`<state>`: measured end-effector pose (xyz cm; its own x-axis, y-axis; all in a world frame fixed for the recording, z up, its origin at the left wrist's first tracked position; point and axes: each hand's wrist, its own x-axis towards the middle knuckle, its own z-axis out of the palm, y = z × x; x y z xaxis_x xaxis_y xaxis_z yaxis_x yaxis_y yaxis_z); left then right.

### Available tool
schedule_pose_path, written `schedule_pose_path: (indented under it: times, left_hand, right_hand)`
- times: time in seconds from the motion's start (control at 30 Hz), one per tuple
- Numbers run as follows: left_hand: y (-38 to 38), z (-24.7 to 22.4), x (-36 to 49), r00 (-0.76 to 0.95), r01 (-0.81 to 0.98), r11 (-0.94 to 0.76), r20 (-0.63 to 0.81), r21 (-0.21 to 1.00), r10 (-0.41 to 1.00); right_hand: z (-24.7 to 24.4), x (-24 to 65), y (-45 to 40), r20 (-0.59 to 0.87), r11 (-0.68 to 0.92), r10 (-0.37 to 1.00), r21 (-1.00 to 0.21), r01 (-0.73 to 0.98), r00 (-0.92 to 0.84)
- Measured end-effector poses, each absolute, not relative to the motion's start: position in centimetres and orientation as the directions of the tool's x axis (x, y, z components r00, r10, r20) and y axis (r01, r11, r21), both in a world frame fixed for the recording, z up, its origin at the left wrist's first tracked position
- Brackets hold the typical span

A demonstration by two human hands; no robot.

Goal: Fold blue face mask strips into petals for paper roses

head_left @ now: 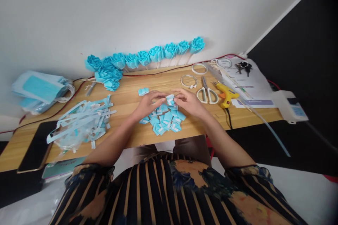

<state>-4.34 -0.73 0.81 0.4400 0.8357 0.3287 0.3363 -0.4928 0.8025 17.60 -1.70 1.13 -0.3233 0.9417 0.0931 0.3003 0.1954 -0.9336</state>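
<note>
Striped shirt [150,190], then a folded blue-and-white piece [170,100].

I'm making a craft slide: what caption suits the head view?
Left hand and right hand around a folded blue piece, similar pieces nearby, blue flowers behind.

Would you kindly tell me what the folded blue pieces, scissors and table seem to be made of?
Folded blue pieces: probably thin nonwoven fabric or paper, matte, judging by the flat creases. Scissors: grey blades look metallic; white handles are likely smooth plastic. Table: wood or wood-look laminate, given its light brown grain.
</note>
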Motion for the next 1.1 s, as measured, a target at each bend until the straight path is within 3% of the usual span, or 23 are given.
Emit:
schedule_pose_path:
  times: [0.2, 0.4, 0.6, 0.77, 1.1]
  left_hand:
    - [-0.6, 0.9, -4.5, 0.372, 0.333, -0.41, 0.281, 0.849, 0.885]
    - [-0.2, 0.4, -4.6, 0.201, 0.112, -0.166, 0.141, 0.98, 0.969]
    - [-0.2, 0.7, -4.6, 0.14, 0.006, -0.158, 0.155, 0.987, 0.978]
    - [-0.2, 0.5, -4.5, 0.177, 0.03, -0.137, 0.13, 0.99, 0.976]
    - [-0.1, 0.3, -4.6, 0.153, 0.034, -0.14, 0.133, 0.99, 0.979]
  right_hand:
    - [3.4, 16.0, -1.3, 0.152, 0.374, 0.886, -0.793, 0.481, -0.438]
    - [2.4, 15.9, -0.5, 0.182, 0.298, 0.928, -0.885, 0.357, -0.324]
    - [1.5, 14.8, -0.2, 0.059, 0.123, 0.945, -0.976, 0.182, -0.321]
    - [1.8, 14.3, 0.3, 0.124, 0.157, 0.974, -0.973, 0.172, -0.188]
    - [1.9, 13.9, 1.6, 0.204, 0.277, 0.931, -0.934, 0.223, -0.303]
